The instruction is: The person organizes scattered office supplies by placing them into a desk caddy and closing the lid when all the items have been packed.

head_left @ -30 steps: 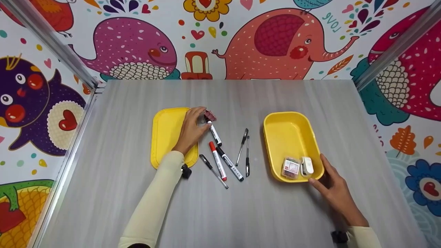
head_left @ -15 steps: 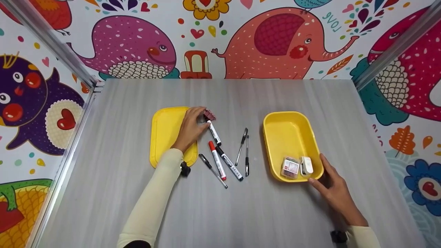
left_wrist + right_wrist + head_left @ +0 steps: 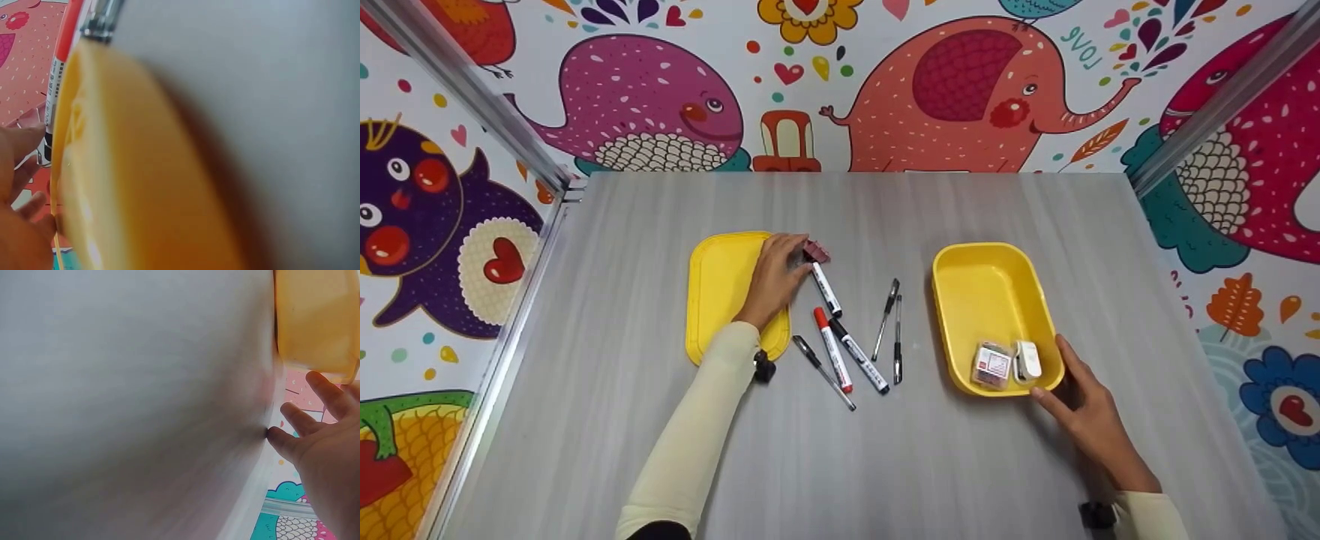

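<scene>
In the head view my left hand (image 3: pixel 776 281) lies over the yellow lid (image 3: pixel 712 292), thumb and index apart. Its fingertips reach past the lid's right edge, right at a dark pink clip (image 3: pixel 816 250) and the end of a white marker (image 3: pixel 826 289). The left wrist view shows metal wire loops (image 3: pixel 40 154) beside my fingers (image 3: pixel 28 139). My right hand (image 3: pixel 1091 416) touches the near right corner of the yellow bin (image 3: pixel 979 292) from outside, fingers spread and fairly straight. A small clear box (image 3: pixel 993 366) with a label and a white stapler (image 3: pixel 1027 363) sit inside the bin.
Between lid and bin lie a red-capped marker (image 3: pixel 833 350), a black-capped marker (image 3: pixel 860 356) and several black pens, one pen (image 3: pixel 825 373) nearest me. The grey tabletop (image 3: pixel 847 465) meets printed walls (image 3: pixel 937 90) at the back and sides.
</scene>
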Demonstrator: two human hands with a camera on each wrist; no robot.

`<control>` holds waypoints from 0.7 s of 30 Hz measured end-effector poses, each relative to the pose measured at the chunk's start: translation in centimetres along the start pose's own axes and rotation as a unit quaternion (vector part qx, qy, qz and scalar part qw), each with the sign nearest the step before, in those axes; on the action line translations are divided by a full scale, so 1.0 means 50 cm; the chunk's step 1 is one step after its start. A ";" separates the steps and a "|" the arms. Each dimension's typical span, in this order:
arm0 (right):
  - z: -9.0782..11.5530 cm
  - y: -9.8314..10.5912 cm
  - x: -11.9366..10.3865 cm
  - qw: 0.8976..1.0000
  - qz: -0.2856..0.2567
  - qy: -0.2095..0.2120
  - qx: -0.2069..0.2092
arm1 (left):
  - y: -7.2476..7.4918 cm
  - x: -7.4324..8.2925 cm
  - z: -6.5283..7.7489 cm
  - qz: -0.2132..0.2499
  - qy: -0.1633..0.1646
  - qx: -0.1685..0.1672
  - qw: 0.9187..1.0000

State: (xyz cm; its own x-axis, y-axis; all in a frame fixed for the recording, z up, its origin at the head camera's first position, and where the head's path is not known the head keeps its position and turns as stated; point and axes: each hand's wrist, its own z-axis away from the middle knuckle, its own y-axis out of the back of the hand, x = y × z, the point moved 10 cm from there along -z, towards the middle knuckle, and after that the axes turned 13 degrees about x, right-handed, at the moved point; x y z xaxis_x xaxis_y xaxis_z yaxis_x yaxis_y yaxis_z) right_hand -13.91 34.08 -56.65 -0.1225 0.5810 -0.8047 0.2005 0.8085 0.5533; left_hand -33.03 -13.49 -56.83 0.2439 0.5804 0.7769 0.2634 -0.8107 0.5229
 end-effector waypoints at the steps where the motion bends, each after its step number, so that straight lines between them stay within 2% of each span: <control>1: 0.000 0.000 0.000 1.000 0.000 0.000 0.000 | 0.001 0.001 0.000 0.001 -0.001 0.002 1.000; 10: 0.002 0.001 0.004 1.000 0.009 -0.014 -0.001 | 0.006 0.003 -0.001 0.014 -0.007 0.016 1.000; 16: 0.001 0.001 0.005 1.000 0.008 -0.014 -0.001 | 0.006 -0.018 -0.003 0.040 -0.005 0.035 0.999; 19: 0.001 0.001 0.004 1.000 0.004 -0.011 0.002 | 0.004 -0.029 -0.006 0.047 0.005 0.040 0.998; 21: 0.000 0.002 0.003 1.000 0.004 -0.010 0.002 | 0.008 -0.025 -0.007 0.043 0.017 0.036 0.998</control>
State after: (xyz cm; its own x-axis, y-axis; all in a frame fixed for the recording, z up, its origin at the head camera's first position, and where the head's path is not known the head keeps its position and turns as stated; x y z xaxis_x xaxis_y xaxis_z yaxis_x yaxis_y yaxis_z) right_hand -13.92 34.24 -56.75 -0.1017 0.5859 -0.8040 0.2061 0.8030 0.5592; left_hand -33.54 -14.58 -57.48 0.2367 0.5053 0.8299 0.3095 -0.8489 0.4286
